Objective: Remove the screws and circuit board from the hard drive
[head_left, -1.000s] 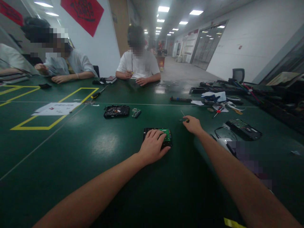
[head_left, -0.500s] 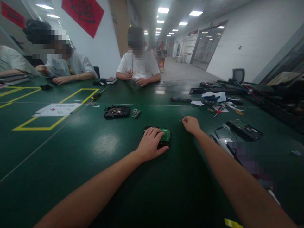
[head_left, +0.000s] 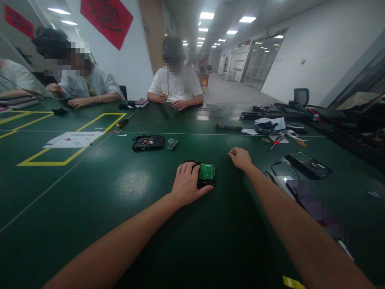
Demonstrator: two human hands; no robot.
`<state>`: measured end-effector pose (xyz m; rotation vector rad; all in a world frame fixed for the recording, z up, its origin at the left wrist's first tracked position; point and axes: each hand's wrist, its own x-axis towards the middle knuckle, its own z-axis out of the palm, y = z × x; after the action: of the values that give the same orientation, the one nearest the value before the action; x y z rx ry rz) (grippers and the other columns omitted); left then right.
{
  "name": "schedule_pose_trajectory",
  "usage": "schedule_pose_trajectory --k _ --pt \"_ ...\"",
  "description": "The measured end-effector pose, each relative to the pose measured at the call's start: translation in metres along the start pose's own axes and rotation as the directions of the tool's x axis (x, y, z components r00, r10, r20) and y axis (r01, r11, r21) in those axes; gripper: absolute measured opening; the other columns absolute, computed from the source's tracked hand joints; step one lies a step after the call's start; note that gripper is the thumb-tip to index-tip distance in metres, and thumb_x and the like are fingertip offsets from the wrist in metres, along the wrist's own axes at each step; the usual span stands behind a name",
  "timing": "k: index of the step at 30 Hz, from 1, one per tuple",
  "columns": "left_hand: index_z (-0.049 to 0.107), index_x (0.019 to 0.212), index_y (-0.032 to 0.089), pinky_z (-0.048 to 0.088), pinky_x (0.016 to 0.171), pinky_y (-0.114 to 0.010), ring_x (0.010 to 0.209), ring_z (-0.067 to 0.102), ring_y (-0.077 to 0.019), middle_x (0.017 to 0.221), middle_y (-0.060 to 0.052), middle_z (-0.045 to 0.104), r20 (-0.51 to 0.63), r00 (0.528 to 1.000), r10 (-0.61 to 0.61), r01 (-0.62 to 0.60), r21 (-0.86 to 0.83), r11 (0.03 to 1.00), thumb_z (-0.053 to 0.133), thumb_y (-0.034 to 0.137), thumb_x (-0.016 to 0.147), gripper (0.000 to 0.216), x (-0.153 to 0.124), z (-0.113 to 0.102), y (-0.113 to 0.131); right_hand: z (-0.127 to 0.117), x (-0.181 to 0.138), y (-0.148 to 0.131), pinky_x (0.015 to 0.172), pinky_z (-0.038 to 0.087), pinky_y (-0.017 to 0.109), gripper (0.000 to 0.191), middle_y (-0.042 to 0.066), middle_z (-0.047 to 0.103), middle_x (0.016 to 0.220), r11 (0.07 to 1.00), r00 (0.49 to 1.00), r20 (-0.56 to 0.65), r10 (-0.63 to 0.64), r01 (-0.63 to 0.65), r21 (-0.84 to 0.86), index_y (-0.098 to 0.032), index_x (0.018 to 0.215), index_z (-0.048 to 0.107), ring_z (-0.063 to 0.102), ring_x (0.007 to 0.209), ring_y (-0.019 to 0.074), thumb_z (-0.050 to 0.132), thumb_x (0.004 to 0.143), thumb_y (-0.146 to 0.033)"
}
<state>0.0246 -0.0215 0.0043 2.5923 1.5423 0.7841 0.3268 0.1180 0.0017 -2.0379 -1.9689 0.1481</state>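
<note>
A black hard drive [head_left: 207, 182] with a green circuit board on top lies flat on the table in front of me. My left hand [head_left: 187, 182] grips it from the left, fingers over its left part and the thumb along the near edge. To the right, my right hand [head_left: 241, 157] is closed around a thin screwdriver [head_left: 229, 145], whose slim shaft sticks out up and to the left. The screwdriver's handle is mostly hidden in the fingers, and it stays apart from the drive.
Beyond the drive lie an opened hard drive [head_left: 148, 142] and a small loose circuit board [head_left: 173, 144]. Another drive [head_left: 309, 163], cables and a red screwdriver [head_left: 276, 142] are at the right. A yellow-handled screwdriver [head_left: 123, 122] lies far left. Co-workers sit across the table.
My left fingers have drawn back to the left, so more of the green board shows. My right hand has hardly moved and keeps the screwdriver.
</note>
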Motion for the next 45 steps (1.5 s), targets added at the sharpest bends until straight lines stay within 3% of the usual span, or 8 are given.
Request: schedule_pose_trajectory --k 8,15,24,36,45 --pt "0.055 0.139 0.017 0.035 0.116 -0.059 0.134 0.046 -0.0395 0.140 -0.018 0.054 0.010 1.000 -0.004 0.004 0.004 1.000 0.062 0.077 0.085 0.081 0.000 -0.001 0.000 0.002 0.007 0.002 0.088 0.050 0.032 0.023 0.007 0.077 0.112 0.999 0.999 -0.001 -0.039 0.039 0.015 -0.022 0.117 0.075 0.069 0.100 0.0224 0.064 0.097 -0.027" --pt "0.056 0.137 0.018 0.037 0.114 -0.059 0.131 0.047 -0.0388 0.137 -0.017 0.054 -0.023 1.000 -0.008 0.008 -0.002 1.000 0.066 0.075 0.083 0.079 -0.001 0.001 0.000 0.000 0.008 -0.005 0.088 0.049 0.033 0.016 0.009 0.077 0.107 0.999 0.999 0.005 -0.031 0.031 -0.028 -0.022 0.104 0.077 0.069 0.099 0.0241 0.065 0.096 -0.030" --pt "0.055 0.138 0.019 0.037 0.114 -0.058 0.131 0.047 -0.0386 0.137 -0.016 0.055 -0.016 1.000 -0.009 0.009 -0.003 1.000 0.066 0.075 0.084 0.079 0.000 0.000 0.001 -0.005 0.005 -0.004 0.088 0.047 0.033 0.021 0.014 0.076 0.110 0.998 0.999 -0.006 0.037 -0.037 -0.057 -0.017 0.109 0.074 0.070 0.100 0.0250 0.058 0.100 -0.027" --pt "0.054 0.139 0.018 0.036 0.116 -0.058 0.133 0.046 -0.0384 0.141 -0.016 0.053 -0.001 1.000 -0.008 0.008 0.001 1.000 0.064 0.075 0.085 0.079 0.000 0.000 0.001 -0.002 0.006 -0.008 0.092 0.047 0.034 0.023 0.015 0.076 0.109 0.998 0.998 -0.048 -0.040 0.037 -0.057 -0.012 0.110 0.073 0.070 0.102 0.0268 0.057 0.098 -0.023" --pt "0.054 0.139 0.019 0.037 0.115 -0.057 0.132 0.047 -0.0387 0.138 -0.016 0.054 -0.007 1.000 -0.018 0.018 0.001 1.000 0.065 0.075 0.084 0.080 0.001 0.000 0.001 0.002 0.008 -0.004 0.088 0.047 0.031 0.016 0.008 0.078 0.098 0.998 0.996 -0.075 -0.055 0.054 -0.012 -0.017 0.099 0.076 0.070 0.094 0.0227 0.063 0.091 -0.024"
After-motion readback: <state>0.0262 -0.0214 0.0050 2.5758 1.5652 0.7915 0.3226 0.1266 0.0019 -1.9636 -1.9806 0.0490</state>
